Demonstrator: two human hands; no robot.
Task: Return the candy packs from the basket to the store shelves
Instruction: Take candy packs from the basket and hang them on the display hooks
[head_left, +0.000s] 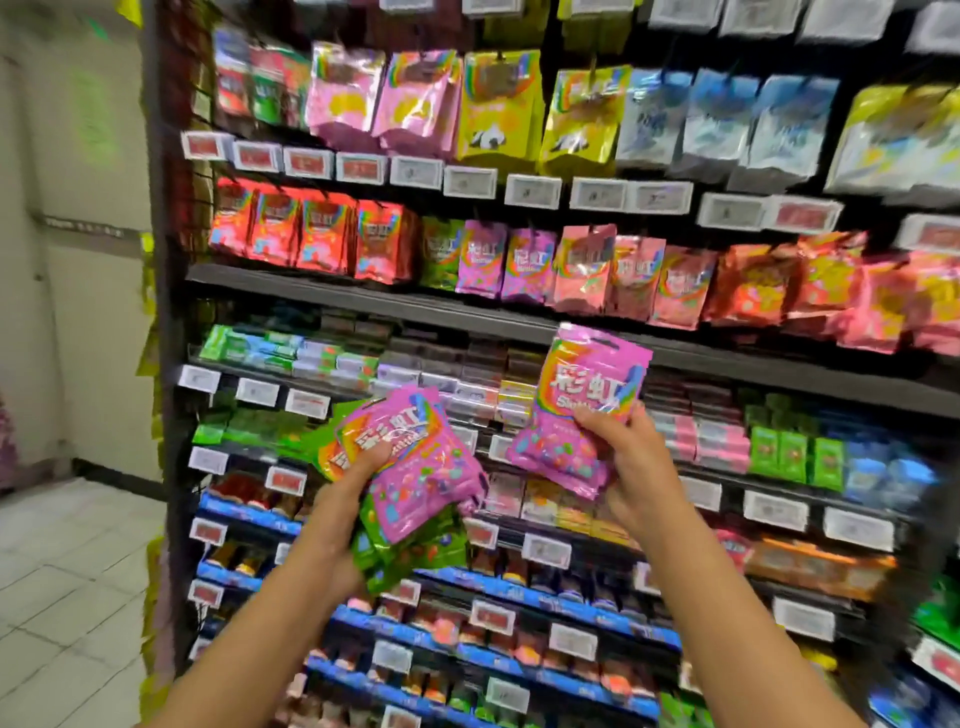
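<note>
We hold one pink candy pack (582, 410) upright in our right hand (631, 457), label facing us, its hang-hole tab at the top. The thumb lies across the front of its lower half and the other fingers are curled behind, pinching the pouch. Held this way, we judge, the tab is ready to slip onto a peg. The matching pink packs (501, 262) hang on the row above, just left of where ours is raised, so that looks like its home.

Our left hand (353, 488) clamps a fanned stack of packs (415, 467), pink ones on top and green ones (410, 551) beneath. The thumb presses on the top pouch; the other fingers are hidden under the stack, so we cannot tell how they lie. Gathering them in one grip likely keeps the other hand free to hang them one at a time.

The pouches are glossy foil or plastic, flat at the edges and puffed in the middle, and they crinkle under the grip. The basket is out of view. The dark shelves (363, 296) carry white price tags (470, 182) along their fronts.
</note>
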